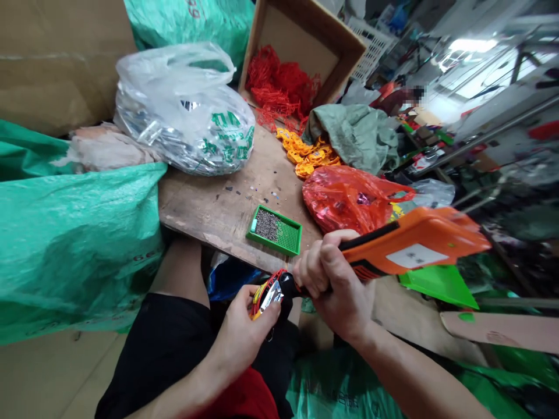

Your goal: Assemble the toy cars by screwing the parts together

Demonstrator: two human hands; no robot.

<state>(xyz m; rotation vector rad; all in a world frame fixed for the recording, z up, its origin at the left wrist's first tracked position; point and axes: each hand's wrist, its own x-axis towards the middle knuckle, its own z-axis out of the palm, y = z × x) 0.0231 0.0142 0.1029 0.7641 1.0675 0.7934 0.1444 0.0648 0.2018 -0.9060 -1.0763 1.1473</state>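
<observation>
My left hand (247, 326), low in the middle, holds a small red, yellow and silver part (267, 295) between thumb and fingers. My right hand (334, 285) is wrapped round the grip of an orange and black power tool (402, 244) with a white label. The tool's dark front end meets the part at my left fingers; the exact contact point is hidden. Just beyond my hands, a green tray (289, 237) with small metal screws (266, 225) in its left half sits on the wooden table (209, 203).
Beyond the tray lie a clear bag (183, 116) of silvery parts, orange parts (305, 152), a red bag (345, 198) and a tilted wooden box (305, 29) with red pieces. Green sacks (78, 244) stand at the left. A person (395, 99) is in the background.
</observation>
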